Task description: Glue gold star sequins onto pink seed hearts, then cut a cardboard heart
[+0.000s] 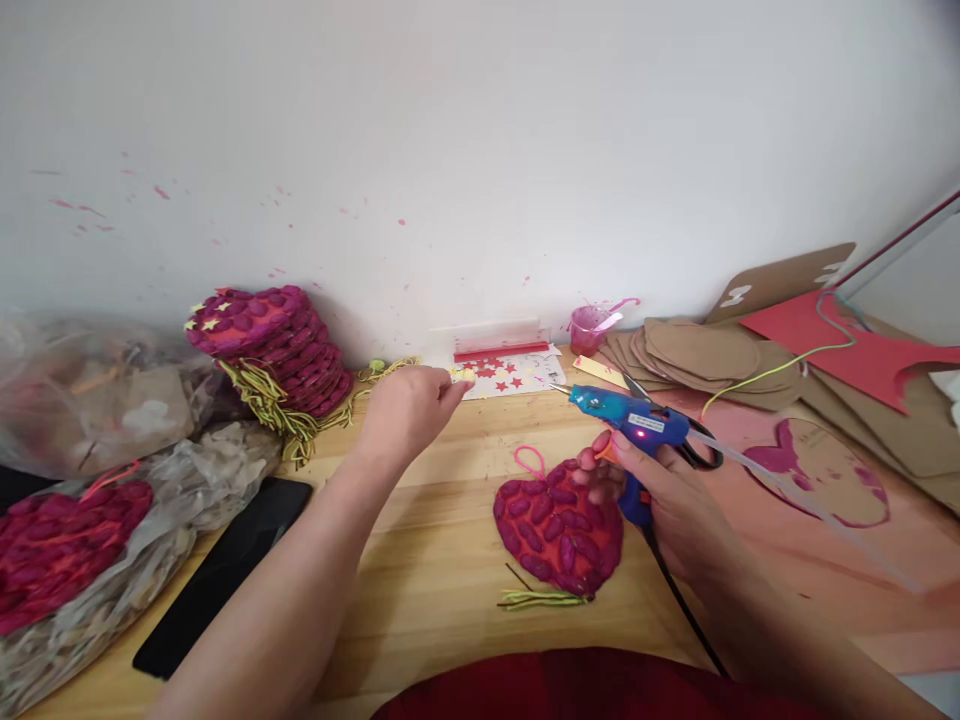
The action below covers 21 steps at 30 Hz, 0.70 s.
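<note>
Right hand (667,495): closed around the grip of a blue glue gun (634,425), nozzle pointing left, a clear glue stick (810,505) trailing from its rear and a black cord (679,600) running down toward the person. Left hand (409,410): stretched forward, fingertips pinched at a small yellow star (463,376) by the near edge of a sheet of red and yellow stars (510,372); whether the star is actually gripped cannot be told.

Heart-shaped piece (559,530): red, covered in magenta ovals, pink loop at its top, green strands at its lower tip; flat on the wooden table (435,560), just below the glue gun, touching or nearly touching the right hand's fingers, well apart from the left hand.

Stack of similar hearts (274,345): against the wall, left of the left hand. Pink cup (589,328): behind the sheet. Brown card cut-outs (697,350): far right. Black phone (225,570): left, beside plastic bags (97,400).
</note>
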{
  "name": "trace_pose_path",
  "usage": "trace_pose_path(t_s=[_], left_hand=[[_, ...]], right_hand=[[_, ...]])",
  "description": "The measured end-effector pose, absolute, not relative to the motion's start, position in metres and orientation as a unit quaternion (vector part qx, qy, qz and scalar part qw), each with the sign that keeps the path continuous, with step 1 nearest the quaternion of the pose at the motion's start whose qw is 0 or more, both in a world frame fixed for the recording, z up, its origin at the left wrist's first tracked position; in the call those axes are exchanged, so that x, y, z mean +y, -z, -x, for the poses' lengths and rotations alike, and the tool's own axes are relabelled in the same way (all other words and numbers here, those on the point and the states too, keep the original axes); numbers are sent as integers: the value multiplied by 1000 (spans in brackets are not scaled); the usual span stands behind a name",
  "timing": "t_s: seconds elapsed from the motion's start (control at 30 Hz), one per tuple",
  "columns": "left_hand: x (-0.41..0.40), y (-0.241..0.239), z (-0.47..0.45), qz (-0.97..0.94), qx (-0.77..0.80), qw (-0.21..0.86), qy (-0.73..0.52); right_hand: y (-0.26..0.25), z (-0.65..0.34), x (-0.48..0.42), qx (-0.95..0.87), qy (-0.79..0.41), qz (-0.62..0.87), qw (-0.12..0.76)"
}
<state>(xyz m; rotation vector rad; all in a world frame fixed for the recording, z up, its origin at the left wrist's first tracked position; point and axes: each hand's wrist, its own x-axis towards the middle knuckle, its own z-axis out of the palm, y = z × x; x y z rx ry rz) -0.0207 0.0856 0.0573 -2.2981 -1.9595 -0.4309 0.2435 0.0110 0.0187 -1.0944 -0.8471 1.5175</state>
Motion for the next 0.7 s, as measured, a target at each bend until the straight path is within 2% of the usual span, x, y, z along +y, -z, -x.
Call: trace_pose_path(t_s=[0.2,0.37,0.5,0.7], left_hand=[[118,-36,9,797,-568,15,204],[120,-8,12,794,-571,5,207],[120,7,19,821,-515,-3,245],[123,14,21,842,-496,0,211]], right_hand=[[-11,-245,8,-315,-644,483,503],[-13,-246,1,-247,-653,520,493],[-13,-248,1,-241,-649,530,490],[-10,-249,2,-226,-660,540,471]])
